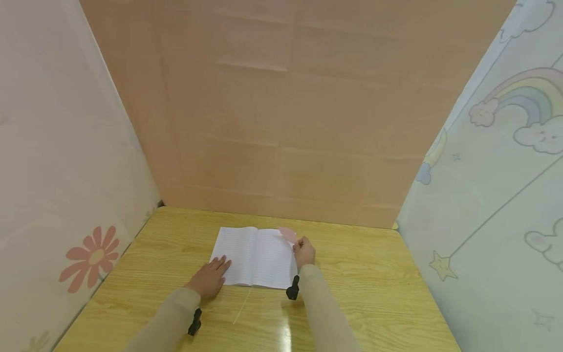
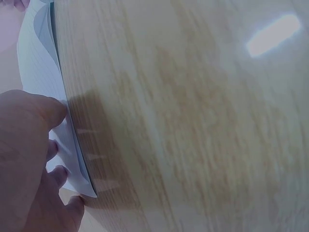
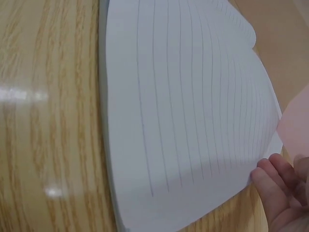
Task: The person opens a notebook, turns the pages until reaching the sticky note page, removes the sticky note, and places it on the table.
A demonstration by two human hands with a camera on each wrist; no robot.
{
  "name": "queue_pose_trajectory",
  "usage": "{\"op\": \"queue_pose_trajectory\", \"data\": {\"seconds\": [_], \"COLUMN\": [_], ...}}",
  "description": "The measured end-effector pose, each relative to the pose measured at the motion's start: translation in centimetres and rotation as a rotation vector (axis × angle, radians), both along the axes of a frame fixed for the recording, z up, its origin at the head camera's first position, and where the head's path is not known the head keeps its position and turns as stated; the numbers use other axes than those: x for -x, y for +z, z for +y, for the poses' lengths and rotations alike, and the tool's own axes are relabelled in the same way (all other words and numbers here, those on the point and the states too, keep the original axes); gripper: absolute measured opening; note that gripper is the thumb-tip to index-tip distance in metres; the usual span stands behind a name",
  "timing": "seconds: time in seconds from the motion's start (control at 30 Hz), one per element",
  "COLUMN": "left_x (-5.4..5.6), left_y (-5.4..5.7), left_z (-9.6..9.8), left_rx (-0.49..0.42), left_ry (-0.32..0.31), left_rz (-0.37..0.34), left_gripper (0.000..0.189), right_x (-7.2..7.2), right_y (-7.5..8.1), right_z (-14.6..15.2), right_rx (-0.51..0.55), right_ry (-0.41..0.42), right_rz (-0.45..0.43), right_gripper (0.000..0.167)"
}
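one open notebook of white lined paper (image 1: 253,256): lies before you on the glossy yellow wood-grain table (image 1: 365,278)
your left hand (image 1: 208,278): rests on the left page (image 1: 235,249) near its lower outer corner, fingers relaxed, gripping nothing
your right hand (image 1: 305,253): closed in a pinch on a pale pink rounded flat piece (image 1: 287,234)
pink piece: over the upper outer corner of the right page (image 1: 272,261), held by your fingertips

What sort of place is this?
Probably a small staged tabletop booth: a wood-grain table enclosed by a creased plain backdrop and side panels printed with a flower and a rainbow.
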State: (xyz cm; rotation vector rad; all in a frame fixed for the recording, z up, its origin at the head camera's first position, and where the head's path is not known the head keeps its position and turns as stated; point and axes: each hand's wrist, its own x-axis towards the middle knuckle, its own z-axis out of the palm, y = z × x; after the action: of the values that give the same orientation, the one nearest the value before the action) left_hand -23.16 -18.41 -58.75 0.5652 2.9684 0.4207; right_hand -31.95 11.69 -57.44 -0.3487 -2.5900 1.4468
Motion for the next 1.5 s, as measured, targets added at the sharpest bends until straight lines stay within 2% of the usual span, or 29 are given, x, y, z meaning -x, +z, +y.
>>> {"op": "queue_pose_trajectory", "data": {"seconds": [0.23, 0.37, 0.53, 0.73, 0.83, 0.97, 1.17, 1.43, 1.5], "left_x": [0.1, 0.1, 0.2, 0.6, 0.8, 1.1, 1.0, 0.5, 0.5], "left_y": [-0.1, -0.1, -0.2, -0.8, -1.1, -1.7, -1.8, -0.8, -0.9], "left_z": [0.0, -0.1, -0.2, -0.4, -0.2, 0.0, 0.1, 0.3, 0.3], "left_rx": [0.015, 0.015, -0.004, -0.011, 0.008, 0.015, 0.002, -0.007, -0.01], "left_ry": [-0.01, -0.01, -0.011, -0.008, -0.003, 0.004, 0.022, 0.022, 0.023], "left_rz": [-0.001, -0.008, -0.003, 0.013, 0.021, 0.028, 0.011, 0.014, 0.015], "left_gripper": [0.05, 0.05, 0.05, 0.049, 0.049, 0.05, 0.049, 0.048, 0.048], "right_x": [0.4, 0.6, 0.9, 0.2, -0.1, -0.4, -0.7, -1.3, -1.5], "right_y": [-0.5, -1.0, -1.0, 2.0, 3.2, 4.1, 4.2, 3.1, 2.6], "right_z": [0.2, 0.6, 1.9, 4.6, 6.6, 9.0, 11.6, 13.4, 13.7], "right_rx": [0.026, 0.014, -0.138, -0.167, -0.243, -0.357, -0.525, -0.654, -0.682], "right_ry": [-0.009, 0.033, 0.124, 0.214, 0.248, 0.276, 0.303, 0.33, 0.333], "right_rz": [-0.008, 0.003, 0.083, 0.102, 0.119, 0.153, 0.218, 0.217, 0.221], "right_gripper": [0.006, 0.005, 0.009, 0.012, 0.015, 0.016, 0.016, 0.015, 0.013]}}
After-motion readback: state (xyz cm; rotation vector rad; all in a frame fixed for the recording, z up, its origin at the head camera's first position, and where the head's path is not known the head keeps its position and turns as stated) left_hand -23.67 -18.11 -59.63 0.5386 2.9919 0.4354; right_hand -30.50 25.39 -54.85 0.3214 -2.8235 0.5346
